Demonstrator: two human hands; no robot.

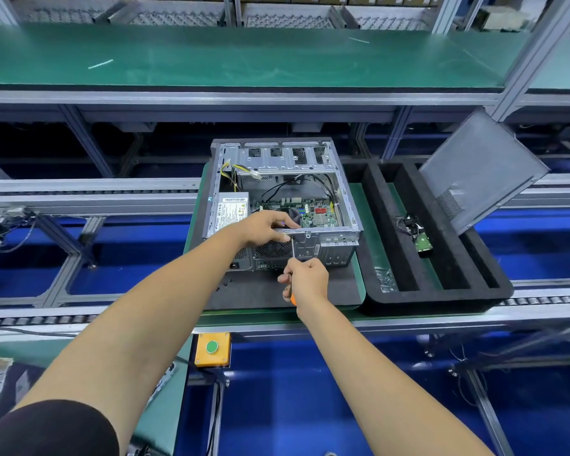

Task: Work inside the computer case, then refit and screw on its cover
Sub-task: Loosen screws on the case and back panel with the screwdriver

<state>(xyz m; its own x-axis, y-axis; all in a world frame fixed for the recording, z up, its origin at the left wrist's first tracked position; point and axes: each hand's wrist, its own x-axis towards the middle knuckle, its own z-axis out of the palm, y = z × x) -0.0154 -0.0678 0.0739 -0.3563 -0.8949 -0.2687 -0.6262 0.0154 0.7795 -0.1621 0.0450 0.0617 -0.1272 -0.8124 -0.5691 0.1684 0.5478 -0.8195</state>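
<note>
We have the computer case lying open on the dark mat, close to the mat's near edge, its back panel toward us. Our left hand curls over the case's near rim, thumb and fingers pinching at the spot where the tip meets the metal. Our right hand wraps the orange handle of the screwdriver, shaft angled up to that rim. To do this well, we should keep the shaft in line with the screw, press lightly and turn slowly, letting the left fingers steady the tip. The cover leans at the far right corner of the black tray, not yet refitted.
</note>
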